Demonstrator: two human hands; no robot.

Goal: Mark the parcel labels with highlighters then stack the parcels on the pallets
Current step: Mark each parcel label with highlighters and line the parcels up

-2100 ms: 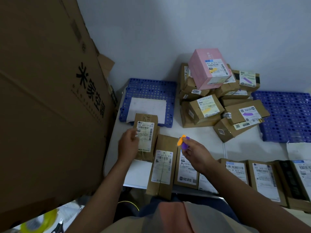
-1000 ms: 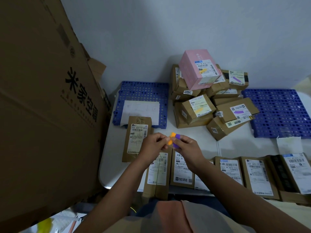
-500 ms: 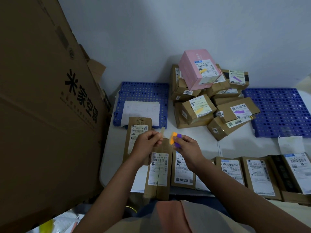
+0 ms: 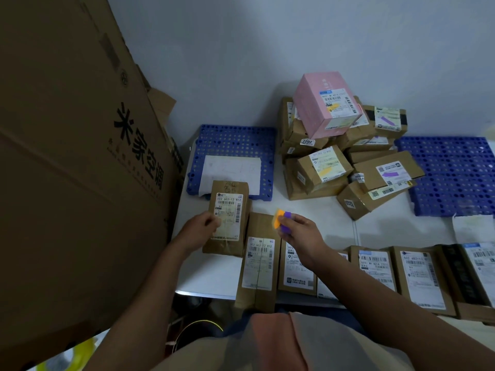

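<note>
A flat brown parcel [image 4: 231, 210] with a white label lies on the white table [image 4: 316, 210], just in front of the left blue pallet [image 4: 235, 140]. My left hand [image 4: 201, 228] grips its left edge, fingers curled at the label's side. My right hand [image 4: 301, 235] hovers to the right of it and pinches an orange highlighter [image 4: 278, 219] and a purple highlighter [image 4: 287, 223] together. Several more labelled parcels [image 4: 258, 263] lie in a row along the near table edge. A second blue pallet [image 4: 452, 178] sits at the right.
A pile of marked parcels [image 4: 324, 167] topped by a pink box [image 4: 318, 105] stands between the two pallets. A white sheet [image 4: 230, 170] lies on the left pallet. A huge cardboard box [image 4: 67, 156] walls off the left side.
My hands met at the highlighters, then parted. My left hand moved back down-left onto the brown parcel; my right hand stayed in place with both highlighters.
</note>
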